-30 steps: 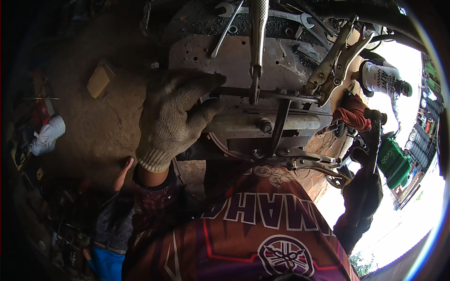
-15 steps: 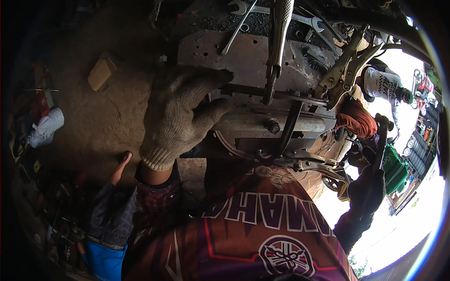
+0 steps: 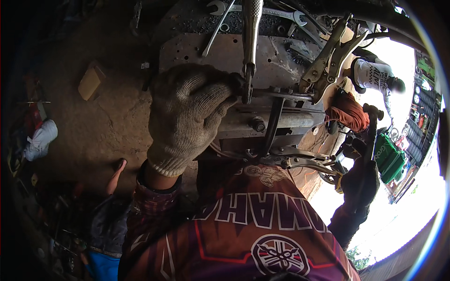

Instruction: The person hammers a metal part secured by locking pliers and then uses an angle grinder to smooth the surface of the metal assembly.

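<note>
My left hand, in a knitted grey work glove, is closed with its fingertips pinched on the left end of a thin metal rod. Beside those fingertips, the jaws of upright locking pliers clamp the rod. A second pair of locking pliers grips it farther right, and a third pair lies across the near side. Under the rod runs a round steel tube with a bolt on it. My right hand, dark-gloved and raised at the right, is wrapped round a hammer.
A drilled steel plate carries an open-end wrench and a thin metal rod tool at the back. A person in a white shirt is at the right. Another person's leg shows lower left, near a piece of cardboard.
My left hand has closed from spread fingers onto the rod's end beside the upright pliers. The whole scene has shifted slightly left in view. My right hand still holds the hammer.
</note>
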A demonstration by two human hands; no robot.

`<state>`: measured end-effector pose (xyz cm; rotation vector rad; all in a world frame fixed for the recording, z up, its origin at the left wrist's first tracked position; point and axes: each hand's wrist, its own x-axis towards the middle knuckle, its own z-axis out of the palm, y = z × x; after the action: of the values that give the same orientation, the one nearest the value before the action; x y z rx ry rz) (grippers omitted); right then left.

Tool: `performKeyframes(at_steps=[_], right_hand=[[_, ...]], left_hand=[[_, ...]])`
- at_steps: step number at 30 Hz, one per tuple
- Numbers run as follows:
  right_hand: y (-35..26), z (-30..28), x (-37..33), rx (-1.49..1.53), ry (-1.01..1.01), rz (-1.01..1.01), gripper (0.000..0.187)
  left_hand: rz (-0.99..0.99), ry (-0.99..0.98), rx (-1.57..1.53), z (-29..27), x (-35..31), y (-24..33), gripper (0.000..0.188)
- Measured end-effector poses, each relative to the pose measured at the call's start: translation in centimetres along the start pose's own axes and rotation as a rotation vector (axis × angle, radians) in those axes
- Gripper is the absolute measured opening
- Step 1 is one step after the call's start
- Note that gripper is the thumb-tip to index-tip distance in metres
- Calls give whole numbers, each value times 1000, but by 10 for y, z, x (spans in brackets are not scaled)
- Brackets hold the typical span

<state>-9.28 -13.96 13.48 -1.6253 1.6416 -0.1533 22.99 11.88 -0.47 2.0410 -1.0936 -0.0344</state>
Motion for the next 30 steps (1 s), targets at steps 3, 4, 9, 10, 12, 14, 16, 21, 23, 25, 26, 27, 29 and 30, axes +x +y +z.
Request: performKeyframes(at_steps=[3,4,9,10,12,14,16,21,23,25,26,27,29,30], right_hand=[[-3,7,-4,194,40,139,15],[-3,8,-4,194,40,128,15],[-3,9,-5,158,43,71,15],[-4,9,-5,149,43,62,15],[-4,9,-5,130,46,45,15],[-5,9,-5,104,51,24,15],[-5,10,-5,75,59,4,15],[-7,10,-7,-93,82,-113,16],[-6,10,-5,-261,101,-215,16],[-2,8,-1,-585,156,-404,17],[0,7,1,-720,182,-479,17],[2,8,3,-811,199,-536,17],[5,4,3,-756,166,-495,17],[1,2,0,-312,29,-309,16]], left_hand=[[22,-1,-16,-5,5,2,21],[36,-14,-3,-6,6,2,22],[34,-27,-5,-3,6,1,22],[24,-25,-23,-2,7,1,21],[14,-14,-76,0,7,3,21],[4,-4,-131,0,9,4,21],[50,-39,-64,-4,13,4,22],[41,-9,-67,-1,11,3,21],[43,-17,-58,-1,11,3,21],[38,-5,-20,-1,11,3,22],[37,-5,-17,-2,10,3,22],[5,-33,-33,-4,9,1,25],[-30,-62,-42,-8,9,-4,29],[-73,-104,-100,-12,10,-9,34]])
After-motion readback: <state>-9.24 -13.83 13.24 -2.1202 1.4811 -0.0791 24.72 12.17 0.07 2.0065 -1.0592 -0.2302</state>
